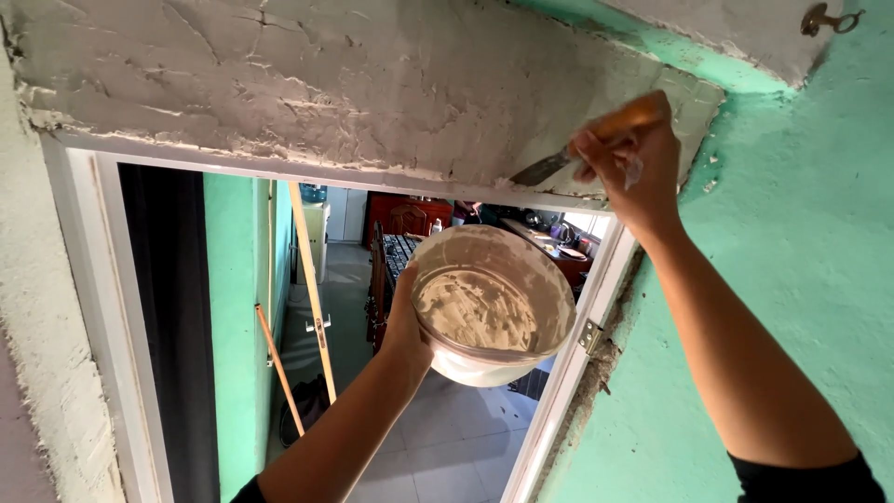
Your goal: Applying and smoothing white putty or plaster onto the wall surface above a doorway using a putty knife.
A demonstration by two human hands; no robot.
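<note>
The plaster band [307, 84] above the door frame [102, 307] fills the upper part of the picture, from the upper left to the upper right. Most of it is already covered with rough grey filler, but the surface is full of ridges and cracks, so I judge that the smoothing is not finished. At the right end, bare green wall [801, 233] shows beside the patch, and the edge there looks ragged. In the centre, your left hand [407, 321] holds the bowl [494, 303] from its side, with the fingers closed against the wall of it. The bowl is smeared inside and holds only a thin layer of filler. At the upper right, your right hand [629, 168] is closed around the wooden handle of the putty knife [596, 140], and the blade touches the lower edge of the band.
</note>
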